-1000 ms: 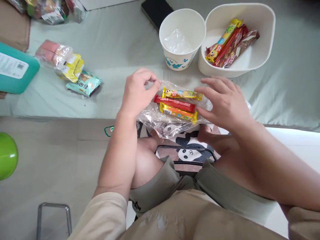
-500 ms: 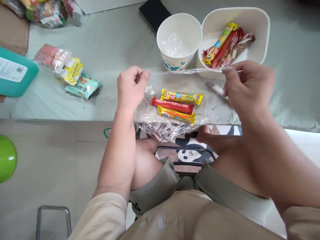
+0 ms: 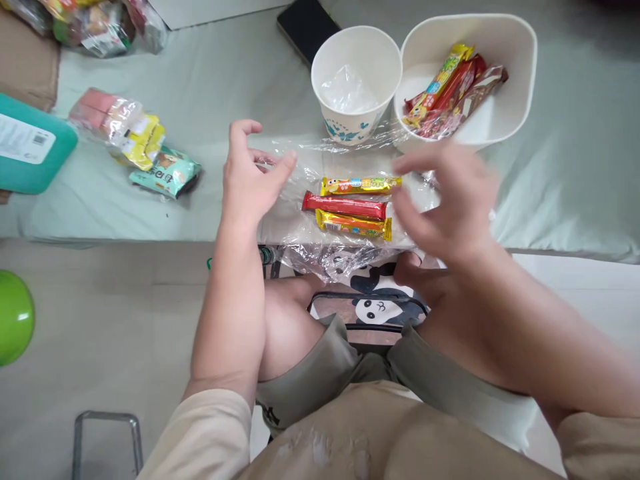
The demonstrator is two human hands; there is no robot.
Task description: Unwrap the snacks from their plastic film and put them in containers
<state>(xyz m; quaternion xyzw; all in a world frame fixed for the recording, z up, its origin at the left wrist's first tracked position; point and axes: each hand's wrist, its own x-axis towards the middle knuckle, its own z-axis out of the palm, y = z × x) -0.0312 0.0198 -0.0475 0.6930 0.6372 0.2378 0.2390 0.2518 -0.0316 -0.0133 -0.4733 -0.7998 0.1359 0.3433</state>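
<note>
A clear plastic film (image 3: 295,230) lies crumpled over the table's front edge. On it rest two yellow snack bars (image 3: 353,225) with a red snack bar (image 3: 345,206) between them. My left hand (image 3: 254,170) hovers at the film's left edge, fingers apart, holding nothing. To the right of the bars is my right hand (image 3: 445,193), slightly blurred, its thumb and fingers spread around nothing. The film's far edge reaches up in front of a paper cup (image 3: 336,123) and a white tub (image 3: 523,80). Several wrapped bars (image 3: 445,90) sit in the tub.
Clear plastic lies inside the cup. A black phone (image 3: 307,30) is behind it. At left are wrapped snacks (image 3: 165,173), a teal container (image 3: 30,167) and a cardboard piece (image 3: 30,60). Below the table's edge a panda-print surface (image 3: 380,310) shows between the knees.
My right hand has let go of the film's edge and moved left and inward. My left hand's fingers have opened. The stretched film edge has slackened and spread toward the cup and tub.
</note>
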